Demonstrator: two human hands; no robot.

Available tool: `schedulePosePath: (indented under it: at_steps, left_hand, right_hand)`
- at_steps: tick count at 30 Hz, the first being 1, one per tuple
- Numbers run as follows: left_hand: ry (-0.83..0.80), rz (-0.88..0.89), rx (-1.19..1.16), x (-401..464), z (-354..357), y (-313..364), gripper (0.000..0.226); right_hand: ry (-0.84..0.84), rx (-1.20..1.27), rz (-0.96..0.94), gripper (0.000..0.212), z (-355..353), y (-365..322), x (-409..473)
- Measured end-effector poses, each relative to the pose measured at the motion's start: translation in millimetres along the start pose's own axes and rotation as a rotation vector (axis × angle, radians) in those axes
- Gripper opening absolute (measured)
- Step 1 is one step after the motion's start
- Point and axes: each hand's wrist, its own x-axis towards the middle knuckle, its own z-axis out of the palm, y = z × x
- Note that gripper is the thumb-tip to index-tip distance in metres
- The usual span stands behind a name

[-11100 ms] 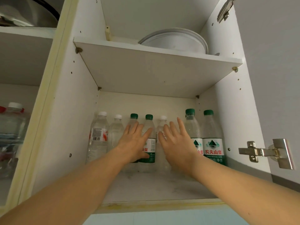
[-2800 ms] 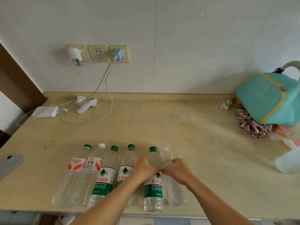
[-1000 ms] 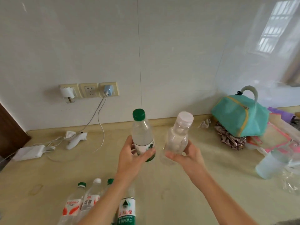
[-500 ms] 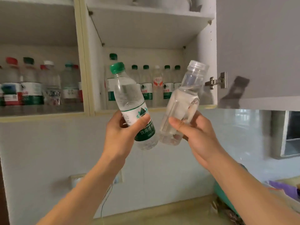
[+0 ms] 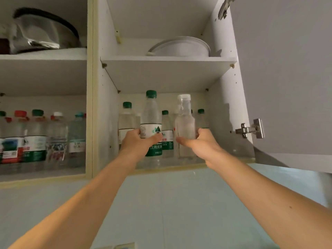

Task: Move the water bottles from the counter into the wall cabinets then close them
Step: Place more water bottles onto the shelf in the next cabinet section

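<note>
The left hand [image 5: 137, 141] grips a green-capped bottle [image 5: 151, 121]; the right hand [image 5: 198, 142] grips a clear bottle [image 5: 185, 123], fingers curled round each. Both sit upright at the shelf [image 5: 179, 161] front. Best slid straight back, without knocking the row [image 5: 167, 130] behind the fingers.

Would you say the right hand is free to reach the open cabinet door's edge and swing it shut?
Probably not yet: the right hand grips a clear bottle; the door itself looks unobstructed.
</note>
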Motion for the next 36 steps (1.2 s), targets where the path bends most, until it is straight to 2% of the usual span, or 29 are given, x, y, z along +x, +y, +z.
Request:
schedulePosePath:
  at_steps: [4, 10, 17, 19, 22, 24, 26, 29, 31, 34, 36]
  left_hand:
    - [-0.062, -0.062, 0.072, 33.3, 8.1, -12.6, 0.04]
    - [-0.086, -0.073, 0.164, 59.2, 24.5, -25.2, 0.043]
    - [-0.07, -0.055, 0.244, 66.6, 38.2, -27.1, 0.033]
    - [-0.08, -0.055, 0.271, 62.2, 39.8, -26.3, 0.038]
    - [-0.08, -0.014, 0.408, 46.0, 37.3, -26.2, 0.04]
    - [-0.03, 0.063, 0.462, 28.0, 28.9, -23.9, 0.04]
    - [0.02, 0.161, 0.48, 8.7, 15.3, -18.4, 0.046]
    - [0.051, 0.283, 0.446, -21.0, -12.3, -10.1, 0.05]
    - [0.034, 0.335, 0.397, -42.5, -32.1, -10.0, 0.043]
    - [-0.055, 0.374, 0.419, -73.8, -54.8, -25.9, 0.038]
    - [-0.131, 0.337, 0.462, -95.1, -66.1, -46.8, 0.04]
  right_hand:
    - [-0.063, -0.088, 0.025, 0.065, 7.4, 16.8, 29.7]
    - [-0.117, -0.148, -0.031, 0.056, 19.7, 29.0, 53.5]
    - [-0.077, -0.208, -0.057, 0.063, 26.7, 40.8, 57.3]
    - [-0.044, -0.273, -0.088, 0.063, 26.4, 41.1, 54.2]
    - [0.136, -0.394, -0.24, 0.066, 30.7, 39.6, 43.4]
    - [0.323, -0.4, -0.431, 0.058, 32.7, 36.9, 30.7]
    - [0.43, -0.341, -0.585, 0.05, 32.1, 35.0, 14.3]
    - [0.459, -0.322, -0.733, 0.05, 34.4, 40.4, -18.4]
    - [0.443, -0.328, -0.803, 0.05, 41.2, 46.9, -45.7]
    - [0.354, -0.293, -0.823, 0.048, 54.7, 58.2, -91.3]
    - [0.268, -0.265, -0.79, 0.045, 64.2, 68.8, -122.9]
